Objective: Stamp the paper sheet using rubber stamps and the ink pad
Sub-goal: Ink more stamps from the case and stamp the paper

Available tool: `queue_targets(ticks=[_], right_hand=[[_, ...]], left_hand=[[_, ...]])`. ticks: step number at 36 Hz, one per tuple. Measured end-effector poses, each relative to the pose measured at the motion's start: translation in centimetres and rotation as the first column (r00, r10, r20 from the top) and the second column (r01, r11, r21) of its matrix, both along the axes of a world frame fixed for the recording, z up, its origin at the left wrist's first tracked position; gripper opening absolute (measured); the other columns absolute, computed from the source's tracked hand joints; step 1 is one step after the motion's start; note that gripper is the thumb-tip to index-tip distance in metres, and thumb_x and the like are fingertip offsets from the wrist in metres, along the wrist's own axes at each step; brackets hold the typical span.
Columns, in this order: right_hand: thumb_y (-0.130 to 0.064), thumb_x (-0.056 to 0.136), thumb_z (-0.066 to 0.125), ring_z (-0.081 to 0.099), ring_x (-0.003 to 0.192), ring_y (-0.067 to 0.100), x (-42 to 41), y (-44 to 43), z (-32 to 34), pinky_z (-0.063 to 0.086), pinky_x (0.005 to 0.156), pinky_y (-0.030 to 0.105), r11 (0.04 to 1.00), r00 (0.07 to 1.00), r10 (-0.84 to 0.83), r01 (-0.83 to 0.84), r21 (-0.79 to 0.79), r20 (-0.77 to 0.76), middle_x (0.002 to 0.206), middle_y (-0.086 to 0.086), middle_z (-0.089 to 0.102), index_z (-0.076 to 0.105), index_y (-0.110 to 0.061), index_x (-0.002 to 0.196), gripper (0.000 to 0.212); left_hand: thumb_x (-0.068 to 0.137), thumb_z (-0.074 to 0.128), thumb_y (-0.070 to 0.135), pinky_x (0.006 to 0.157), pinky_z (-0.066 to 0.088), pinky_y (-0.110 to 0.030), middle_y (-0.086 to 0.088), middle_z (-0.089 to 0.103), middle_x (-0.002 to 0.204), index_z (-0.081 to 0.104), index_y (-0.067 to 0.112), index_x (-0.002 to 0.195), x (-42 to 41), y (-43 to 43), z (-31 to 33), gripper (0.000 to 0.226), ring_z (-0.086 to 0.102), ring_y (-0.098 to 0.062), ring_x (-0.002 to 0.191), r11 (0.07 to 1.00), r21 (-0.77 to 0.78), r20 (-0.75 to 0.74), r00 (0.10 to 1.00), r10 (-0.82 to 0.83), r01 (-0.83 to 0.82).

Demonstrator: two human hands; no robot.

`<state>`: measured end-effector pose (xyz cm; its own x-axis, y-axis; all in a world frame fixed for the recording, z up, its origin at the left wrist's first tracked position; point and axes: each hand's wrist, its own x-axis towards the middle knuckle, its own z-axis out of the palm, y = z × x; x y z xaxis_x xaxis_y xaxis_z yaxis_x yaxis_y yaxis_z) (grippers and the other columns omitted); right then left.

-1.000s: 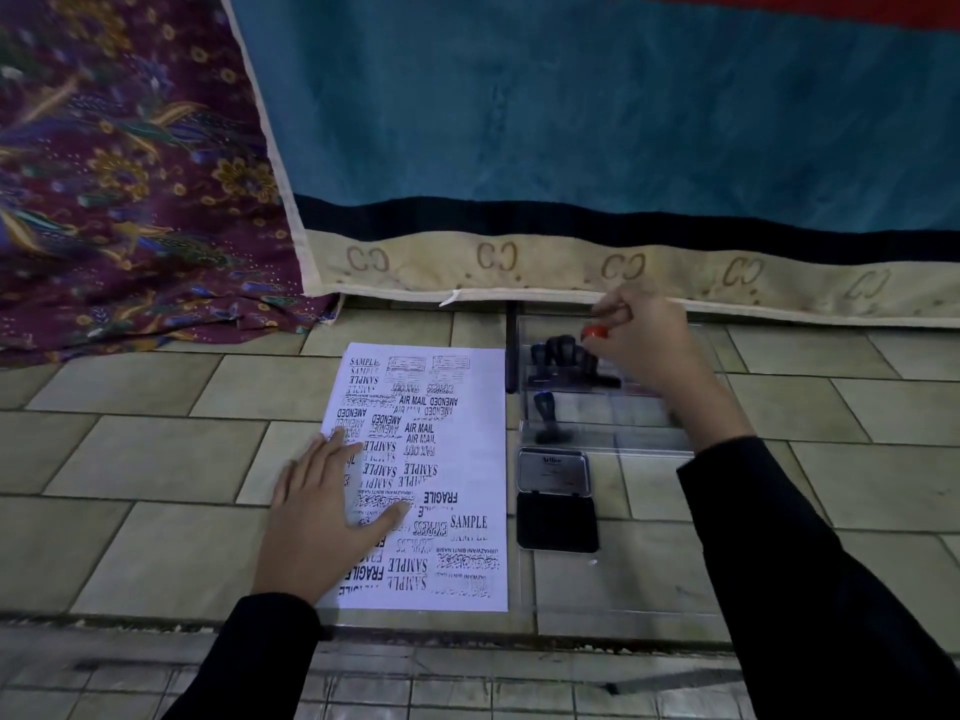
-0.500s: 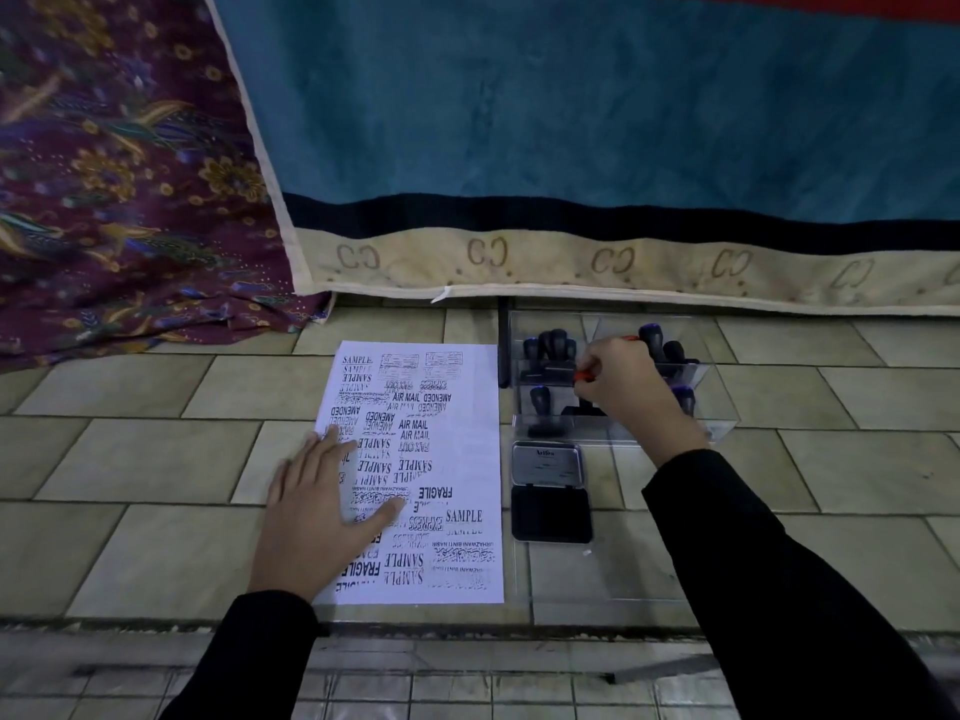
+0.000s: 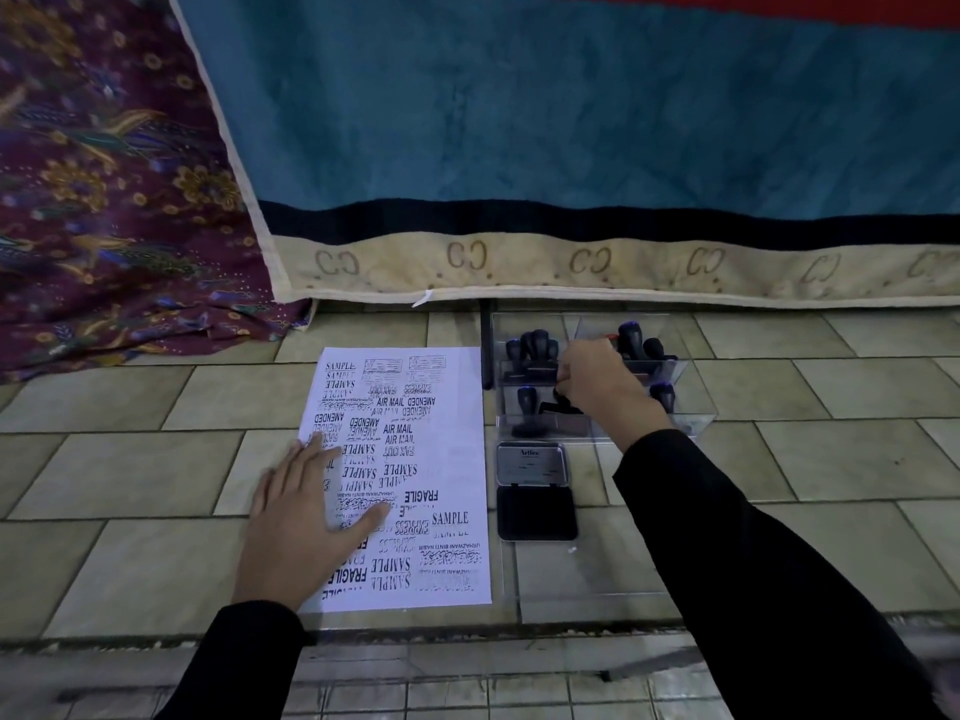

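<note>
Pressing paper sheet (image 3: pixel 447 459), left hand (image 3: pixel 306 527) spread flat, right hand (image 3: pixel 602 387) among stamps (image 3: pixel 535 348), grip unclear.

pale tiled floor (image 3: pixel 130 475); teal blanket (image 3: pixel 571 106) behind, purple floral cloth (image 3: pixel 93 200) at left.

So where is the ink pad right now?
In the head view, the ink pad lies open just right of the paper sheet, on the near side of the clear stamp tray.
</note>
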<state>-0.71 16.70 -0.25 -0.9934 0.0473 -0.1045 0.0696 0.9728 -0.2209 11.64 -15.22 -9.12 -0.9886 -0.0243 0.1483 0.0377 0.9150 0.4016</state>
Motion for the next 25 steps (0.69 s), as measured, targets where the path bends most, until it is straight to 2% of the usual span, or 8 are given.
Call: queue_targets(ticks=[4,7,8,11,13,17,21,25], right_hand=[[-0.004,0.091,0.050,0.064,0.084,0.027,0.6,1.9,1.6,0.052,0.075,0.029,0.991,0.993,-0.084,0.076,-0.108,-0.081,0.090,0.016,0.069,0.069,-0.002,0.087,0.020],[-0.007,0.090,0.051,0.059,0.072,0.029,1.2,4.7,2.3,0.045,0.058,0.025,0.975,0.961,-0.198,0.173,-0.140,-0.193,0.076,0.015,0.062,0.065,-0.002,0.076,0.019],[-0.007,0.089,0.051,0.057,0.072,0.029,1.2,5.6,2.3,0.043,0.058,0.026,0.971,0.952,-0.228,0.206,-0.122,-0.207,0.075,0.015,0.060,0.066,0.000,0.079,0.020],[-0.004,0.088,0.049,0.061,0.085,0.033,1.6,7.4,1.7,0.049,0.069,0.034,0.966,0.958,-0.259,0.259,-0.020,-0.121,0.090,0.020,0.063,0.067,0.002,0.095,0.020],[-0.003,0.086,0.051,0.062,0.095,0.036,1.8,7.9,0.8,0.052,0.077,0.037,0.964,0.961,-0.263,0.266,0.026,-0.086,0.099,0.021,0.065,0.064,-0.001,0.099,0.019],[-0.002,0.085,0.053,0.062,0.092,0.038,1.8,8.2,-0.6,0.052,0.072,0.037,0.965,0.964,-0.243,0.251,0.072,-0.104,0.097,0.023,0.064,0.063,-0.003,0.102,0.019],[-0.003,0.083,0.056,0.062,0.096,0.037,1.6,8.2,-0.5,0.051,0.076,0.036,0.973,0.982,-0.179,0.186,0.135,-0.063,0.102,0.021,0.065,0.064,-0.003,0.104,0.023],[-0.004,0.081,0.059,0.062,0.094,0.035,1.6,8.3,0.3,0.051,0.075,0.035,0.977,0.983,-0.182,0.185,0.105,-0.039,0.098,0.021,0.064,0.066,-0.001,0.101,0.021]], left_hand=[[0.068,0.037,0.087,0.121,0.010,-0.040,0.010,0.024,0.159,0.039,0.027,0.141,0.0,0.1,0.1,0.094,0.014,-0.008,0.147,1.000,0.000,0.002,1.000,0.001,-0.001],[0.068,0.038,0.086,0.121,0.010,-0.040,0.009,0.024,0.159,0.040,0.026,0.141,0.1,0.2,0.2,0.095,0.015,-0.009,0.147,1.000,0.001,0.002,1.000,-0.003,0.003],[0.068,0.038,0.086,0.121,0.010,-0.039,0.009,0.024,0.159,0.040,0.025,0.141,0.2,0.2,0.3,0.095,0.015,-0.009,0.147,1.000,0.002,0.001,1.000,-0.003,0.003],[0.068,0.037,0.086,0.121,0.008,-0.038,0.009,0.023,0.159,0.040,0.025,0.142,0.2,0.3,0.4,0.096,0.014,-0.009,0.147,1.000,0.001,0.002,1.000,-0.006,0.006],[0.067,0.036,0.086,0.121,0.008,-0.038,0.009,0.022,0.159,0.039,0.025,0.142,0.3,0.3,0.5,0.097,0.013,-0.008,0.147,1.000,0.004,0.006,1.000,-0.006,0.006],[0.068,0.036,0.086,0.121,0.008,-0.039,0.009,0.022,0.159,0.039,0.024,0.142,0.2,0.3,0.6,0.097,0.013,-0.008,0.148,1.000,-0.002,0.004,1.000,-0.005,0.005],[0.068,0.036,0.086,0.121,0.009,-0.038,0.010,0.023,0.159,0.039,0.025,0.142,0.3,0.2,0.5,0.096,0.013,-0.008,0.147,1.000,-0.012,0.002,1.000,-0.003,0.003],[0.069,0.036,0.087,0.121,0.009,-0.038,0.010,0.023,0.159,0.039,0.025,0.142,0.2,0.2,0.3,0.095,0.013,-0.007,0.147,1.000,-0.018,0.001,1.000,-0.001,0.001]])
